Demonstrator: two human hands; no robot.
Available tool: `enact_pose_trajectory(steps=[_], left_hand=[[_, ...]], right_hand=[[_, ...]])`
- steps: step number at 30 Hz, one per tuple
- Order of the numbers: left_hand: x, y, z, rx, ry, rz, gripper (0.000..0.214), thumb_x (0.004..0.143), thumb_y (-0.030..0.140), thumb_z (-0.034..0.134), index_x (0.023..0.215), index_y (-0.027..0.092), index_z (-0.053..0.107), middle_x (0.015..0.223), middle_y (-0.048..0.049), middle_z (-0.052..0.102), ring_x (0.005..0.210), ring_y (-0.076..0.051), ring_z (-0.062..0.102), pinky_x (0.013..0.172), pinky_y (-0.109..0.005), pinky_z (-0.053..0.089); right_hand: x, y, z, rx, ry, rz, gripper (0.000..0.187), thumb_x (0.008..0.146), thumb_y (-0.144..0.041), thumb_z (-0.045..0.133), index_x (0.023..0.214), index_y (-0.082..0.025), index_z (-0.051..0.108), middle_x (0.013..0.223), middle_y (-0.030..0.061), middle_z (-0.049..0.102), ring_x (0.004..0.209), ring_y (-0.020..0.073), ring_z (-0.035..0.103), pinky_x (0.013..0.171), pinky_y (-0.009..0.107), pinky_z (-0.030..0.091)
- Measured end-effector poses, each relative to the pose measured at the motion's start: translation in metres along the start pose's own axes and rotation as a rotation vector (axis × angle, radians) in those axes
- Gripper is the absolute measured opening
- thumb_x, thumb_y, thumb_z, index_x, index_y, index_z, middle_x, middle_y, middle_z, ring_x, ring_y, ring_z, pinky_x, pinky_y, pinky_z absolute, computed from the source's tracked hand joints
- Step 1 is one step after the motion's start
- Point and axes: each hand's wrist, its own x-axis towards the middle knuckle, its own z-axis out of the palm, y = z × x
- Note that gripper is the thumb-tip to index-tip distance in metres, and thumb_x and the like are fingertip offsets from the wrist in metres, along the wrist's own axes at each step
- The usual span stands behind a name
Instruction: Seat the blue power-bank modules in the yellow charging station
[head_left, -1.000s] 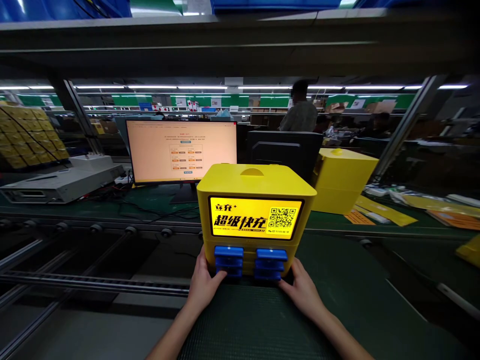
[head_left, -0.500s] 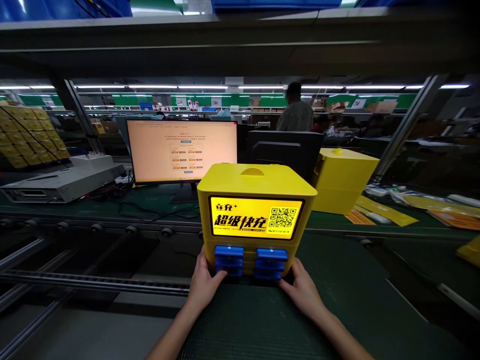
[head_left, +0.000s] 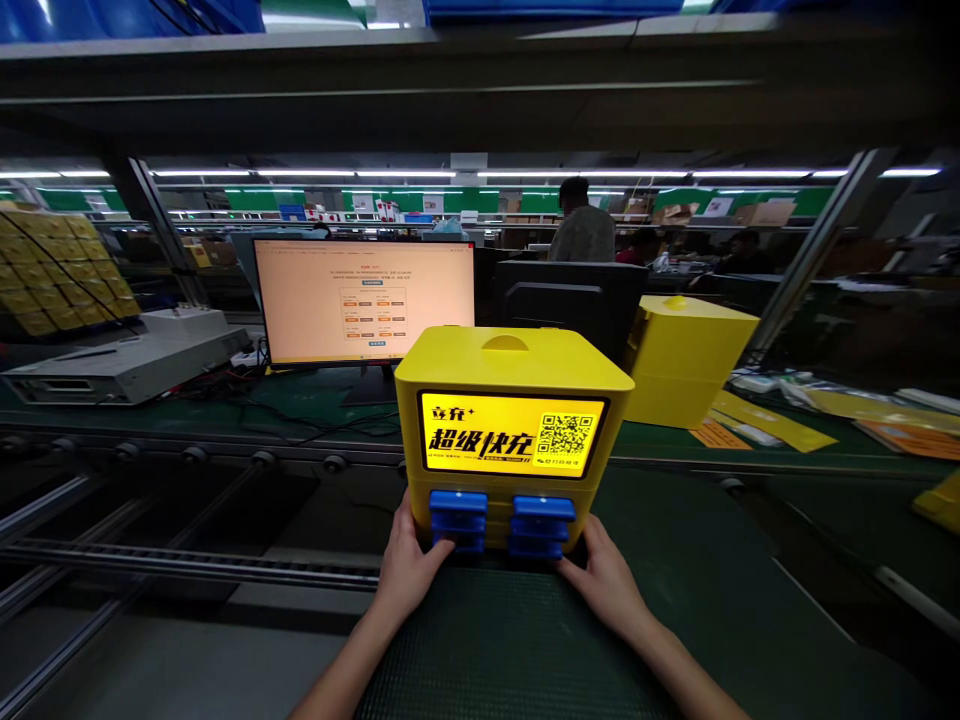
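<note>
A yellow power bank rental station [head_left: 517, 362] stands upright in front of me on a dark green mat [head_left: 517, 640]. Its front carries a lit yellow screen [head_left: 480, 415] with black lettering and a QR code. Below the screen, blue power banks [head_left: 458, 505] stick out of the slots in two stacks. My left hand [head_left: 409, 565] grips the lower left side, its thumb by the left stack. On the lower right side my right hand [head_left: 604, 575] grips likewise, thumb near the right stack. The fingers of both hands are partly hidden behind the casing.
A monitor [head_left: 360, 300] stands behind the station, beside a second, dark monitor [head_left: 570, 300]. Another yellow station [head_left: 690, 365] is at right. A grey instrument [head_left: 120, 365] and cables lie left, above a roller rail [head_left: 195, 560]. A person [head_left: 583, 225] is in the background.
My hands and the yellow station have not visibly moved. In the background, the person has shifted slightly to the left.
</note>
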Motion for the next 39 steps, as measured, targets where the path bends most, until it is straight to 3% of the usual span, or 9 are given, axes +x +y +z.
enact_pose_trajectory(steps=[39], left_hand=[[0.0008,-0.0030,0.0016,-0.025,0.017,0.036,0.080,0.072,0.036,0.061,0.140,0.017,0.023,0.139,-0.0142,0.036,0.129,-0.028,0.035,0.106,-0.043,0.029]], right_hand=[[0.0005,0.0038,0.0013,-0.013,0.037,-0.022,0.049,0.080,-0.043,0.055,0.122,-0.023,0.043,0.127,0.0089,0.047,0.114,0.0276,0.048,0.095,0.042,0.041]])
